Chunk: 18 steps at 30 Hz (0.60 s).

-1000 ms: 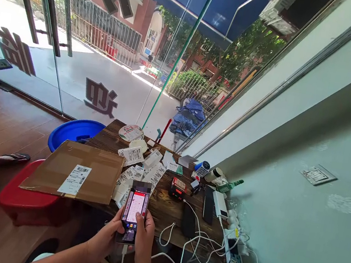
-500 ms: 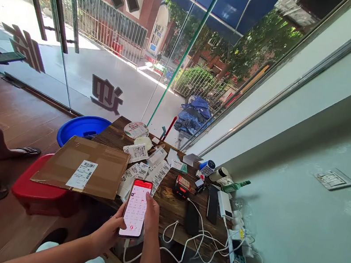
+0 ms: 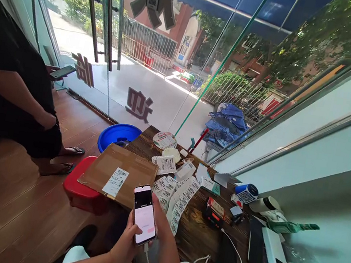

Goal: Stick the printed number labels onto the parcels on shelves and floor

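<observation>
Both of my hands are around a smartphone (image 3: 145,216), held upright above the front edge of the wooden table. My left hand (image 3: 127,238) grips its left side, with the thumb over the lower screen. Along the right edge lies my right hand (image 3: 161,216), fingers wrapped by the phone's side. The screen is black at the top and white below. A white charging cable (image 3: 148,257) runs from the phone's bottom end. Just beyond the phone lie strips of numbered labels (image 3: 180,204) and a flat cardboard parcel (image 3: 132,164) bearing a white shipping label (image 3: 115,181).
The parcel overhangs a red stool (image 3: 81,187). Behind it stands a blue tub (image 3: 117,133). At the right are a small black-and-red device (image 3: 215,212), a white power bank (image 3: 273,246) and a green bottle (image 3: 294,227). A person in black (image 3: 19,78) stands at left, holding a phone (image 3: 62,72).
My view has turned left, so more of the standing person shows. The phone's screen has gone from a red-topped page of icons to a black-and-white page.
</observation>
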### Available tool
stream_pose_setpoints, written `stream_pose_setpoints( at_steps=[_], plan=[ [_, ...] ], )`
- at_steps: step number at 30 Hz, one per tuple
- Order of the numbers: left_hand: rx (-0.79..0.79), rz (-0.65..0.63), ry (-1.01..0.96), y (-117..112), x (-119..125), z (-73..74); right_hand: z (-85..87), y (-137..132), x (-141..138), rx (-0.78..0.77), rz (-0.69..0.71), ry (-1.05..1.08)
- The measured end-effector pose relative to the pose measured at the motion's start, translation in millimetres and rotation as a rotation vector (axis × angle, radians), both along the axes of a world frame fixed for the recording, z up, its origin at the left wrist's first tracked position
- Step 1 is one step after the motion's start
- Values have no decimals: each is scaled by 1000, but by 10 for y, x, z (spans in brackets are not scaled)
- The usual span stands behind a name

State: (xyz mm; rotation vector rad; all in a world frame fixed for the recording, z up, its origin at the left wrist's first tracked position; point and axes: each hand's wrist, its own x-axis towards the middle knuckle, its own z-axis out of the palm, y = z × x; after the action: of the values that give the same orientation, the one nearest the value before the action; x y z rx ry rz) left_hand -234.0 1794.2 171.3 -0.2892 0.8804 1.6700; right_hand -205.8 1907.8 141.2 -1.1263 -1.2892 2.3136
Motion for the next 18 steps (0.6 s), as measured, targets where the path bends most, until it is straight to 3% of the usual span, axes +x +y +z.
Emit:
stream_pose_setpoints(
  at_steps=[4,8,18],
  plan=[
    [-42,150,36,51,-198,-115,-69,72,-418,-84,186,2],
    [-67,247,59,91,-366,-197,-95,126,-700,-82,271,-26],
    [-47,268,44,96,-496,-210,-79,177,-878,-61,318,-8]
  ],
)
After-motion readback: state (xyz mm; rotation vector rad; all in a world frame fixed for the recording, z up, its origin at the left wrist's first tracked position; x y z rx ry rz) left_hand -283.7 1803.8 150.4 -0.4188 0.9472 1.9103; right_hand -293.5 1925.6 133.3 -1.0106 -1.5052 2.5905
